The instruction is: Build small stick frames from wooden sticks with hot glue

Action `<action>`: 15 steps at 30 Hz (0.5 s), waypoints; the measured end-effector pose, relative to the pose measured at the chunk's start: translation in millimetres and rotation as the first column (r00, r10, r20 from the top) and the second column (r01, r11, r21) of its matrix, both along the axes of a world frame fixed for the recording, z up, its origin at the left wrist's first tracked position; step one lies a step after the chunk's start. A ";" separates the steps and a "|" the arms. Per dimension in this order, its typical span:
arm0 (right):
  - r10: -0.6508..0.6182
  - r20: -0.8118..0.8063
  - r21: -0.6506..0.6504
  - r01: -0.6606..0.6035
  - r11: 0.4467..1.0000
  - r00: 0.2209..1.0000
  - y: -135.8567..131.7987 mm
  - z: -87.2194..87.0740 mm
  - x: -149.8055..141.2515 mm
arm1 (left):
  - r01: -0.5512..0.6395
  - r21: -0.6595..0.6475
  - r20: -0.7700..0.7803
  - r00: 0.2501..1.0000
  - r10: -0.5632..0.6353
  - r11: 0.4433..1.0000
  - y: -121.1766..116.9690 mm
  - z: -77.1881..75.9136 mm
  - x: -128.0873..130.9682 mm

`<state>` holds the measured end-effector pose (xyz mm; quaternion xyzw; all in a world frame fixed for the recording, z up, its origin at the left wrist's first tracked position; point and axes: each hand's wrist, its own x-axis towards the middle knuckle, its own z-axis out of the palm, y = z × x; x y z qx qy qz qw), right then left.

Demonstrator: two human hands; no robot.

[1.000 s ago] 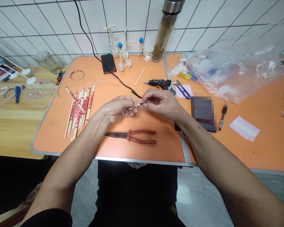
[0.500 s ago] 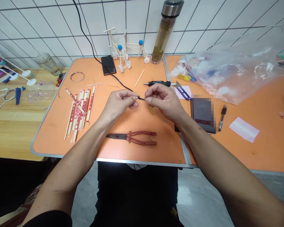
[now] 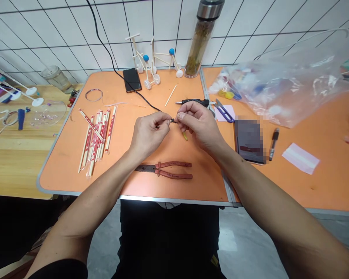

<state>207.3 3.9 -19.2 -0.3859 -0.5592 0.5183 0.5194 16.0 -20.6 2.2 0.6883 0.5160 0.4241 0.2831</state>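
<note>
Head view: my two bare hands meet over a small dark piece, beyond the red-handled pliers.

The pliers lie on the orange table in front of me, their tips hidden by my left forearm. Beyond them, my left hand grips the small dark piece between thumb and finger, and my right hand pinches its other end. The piece is too small to make out fully. Under my right hand, also beyond the pliers, shows a yellow-green bit.

Left of the pliers lie wrapped sticks with red-and-white bands. Farther beyond them stand white-wheeled stick models with blue balls, a dark phone and a tall bottle. Beyond and to their right are purple-handled snips and a black pen.
</note>
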 end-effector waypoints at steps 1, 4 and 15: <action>-0.004 0.002 0.006 0.004 1.000 1.000 -0.1 0.0 -0.3 | 0.001 0.003 -0.021 1.000 -0.001 1.000 -0.4 -0.9 0.2; -0.007 0.003 0.014 0.007 1.000 1.000 -0.3 0.3 -1.5 | -0.001 0.012 -0.070 0.998 0.001 1.000 -0.6 -3.8 0.4; 0.002 0.041 0.041 -0.003 0.999 0.999 0.4 -1.4 -5.9 | -0.002 0.033 -0.117 0.993 0.006 0.999 -2.8 -2.2 3.4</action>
